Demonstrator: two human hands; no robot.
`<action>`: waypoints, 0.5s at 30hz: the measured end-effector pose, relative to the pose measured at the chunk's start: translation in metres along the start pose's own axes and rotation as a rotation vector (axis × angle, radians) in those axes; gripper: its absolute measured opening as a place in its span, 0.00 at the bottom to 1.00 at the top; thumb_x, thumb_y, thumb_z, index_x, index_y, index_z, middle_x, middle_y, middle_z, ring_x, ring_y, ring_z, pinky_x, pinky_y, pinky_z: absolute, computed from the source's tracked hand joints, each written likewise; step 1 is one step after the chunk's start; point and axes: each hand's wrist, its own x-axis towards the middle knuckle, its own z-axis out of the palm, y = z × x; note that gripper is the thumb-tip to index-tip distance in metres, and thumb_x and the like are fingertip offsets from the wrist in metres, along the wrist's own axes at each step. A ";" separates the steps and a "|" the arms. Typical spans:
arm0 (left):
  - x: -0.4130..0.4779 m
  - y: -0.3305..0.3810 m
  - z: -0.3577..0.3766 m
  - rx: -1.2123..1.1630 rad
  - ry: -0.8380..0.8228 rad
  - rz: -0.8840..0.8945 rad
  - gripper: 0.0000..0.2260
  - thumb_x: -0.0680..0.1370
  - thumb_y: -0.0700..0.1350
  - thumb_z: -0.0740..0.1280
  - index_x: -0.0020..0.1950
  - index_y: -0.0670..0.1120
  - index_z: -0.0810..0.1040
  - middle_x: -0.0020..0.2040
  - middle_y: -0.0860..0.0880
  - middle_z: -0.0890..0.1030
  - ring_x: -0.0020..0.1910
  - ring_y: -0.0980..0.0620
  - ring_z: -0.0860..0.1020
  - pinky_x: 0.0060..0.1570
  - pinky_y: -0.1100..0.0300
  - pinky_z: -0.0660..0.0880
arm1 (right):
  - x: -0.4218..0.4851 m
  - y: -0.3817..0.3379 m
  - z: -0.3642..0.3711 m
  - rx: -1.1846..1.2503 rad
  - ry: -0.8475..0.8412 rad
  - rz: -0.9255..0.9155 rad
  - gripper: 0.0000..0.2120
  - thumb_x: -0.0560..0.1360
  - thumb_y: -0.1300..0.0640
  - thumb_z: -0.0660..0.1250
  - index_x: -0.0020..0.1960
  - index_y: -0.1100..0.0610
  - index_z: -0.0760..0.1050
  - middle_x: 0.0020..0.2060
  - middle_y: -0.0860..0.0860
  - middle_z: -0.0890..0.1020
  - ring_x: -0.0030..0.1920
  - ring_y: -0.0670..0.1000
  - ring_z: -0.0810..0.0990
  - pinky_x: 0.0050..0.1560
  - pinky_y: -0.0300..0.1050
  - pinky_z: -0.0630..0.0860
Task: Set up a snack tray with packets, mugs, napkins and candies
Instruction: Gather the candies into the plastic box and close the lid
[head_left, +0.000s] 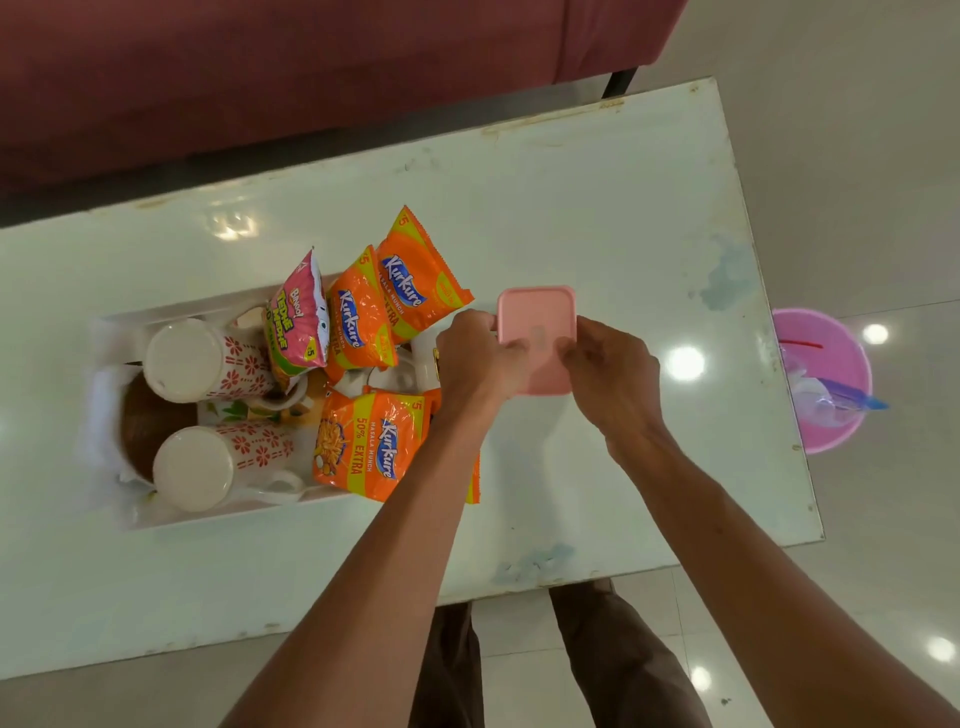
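A small pink lidded box (537, 317) sits on the white table just right of the tray. My left hand (475, 358) grips its left side and my right hand (610, 371) grips its right side, fingers over the lid. The white tray (171, 519) holds two white mugs with red flower print (208, 358) (218, 462), lying on their sides with their bases toward me. Three orange snack packets (421, 275) (358, 317) (369, 441) and a pink-and-green packet (298, 317) lie at the tray's right end. A white napkin (101, 410) lines the left end.
A brown round thing (148, 421) lies under the mugs. The white table (597, 208) has its right edge near a pink bucket (826, 374) on the floor. A dark red sofa (311, 67) stands behind the table. My legs show below the near edge.
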 end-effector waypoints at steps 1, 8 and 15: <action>0.002 -0.001 0.001 0.007 0.003 -0.013 0.16 0.75 0.49 0.75 0.59 0.42 0.85 0.54 0.44 0.87 0.52 0.45 0.85 0.47 0.56 0.80 | 0.001 0.001 0.001 -0.011 -0.008 -0.003 0.10 0.78 0.57 0.61 0.53 0.52 0.82 0.43 0.50 0.85 0.46 0.54 0.81 0.47 0.46 0.79; 0.008 -0.009 0.005 0.019 0.003 -0.063 0.17 0.75 0.48 0.76 0.59 0.40 0.84 0.55 0.42 0.87 0.52 0.44 0.85 0.43 0.58 0.77 | 0.011 0.004 0.008 -0.137 -0.053 -0.068 0.10 0.79 0.58 0.61 0.53 0.56 0.81 0.44 0.52 0.85 0.44 0.54 0.80 0.39 0.38 0.74; 0.014 -0.010 0.006 0.041 0.002 -0.082 0.19 0.74 0.49 0.77 0.60 0.40 0.84 0.56 0.42 0.87 0.53 0.44 0.85 0.45 0.55 0.80 | 0.015 0.005 0.008 -0.154 -0.052 -0.101 0.11 0.79 0.58 0.61 0.55 0.56 0.81 0.46 0.52 0.86 0.46 0.53 0.81 0.43 0.42 0.75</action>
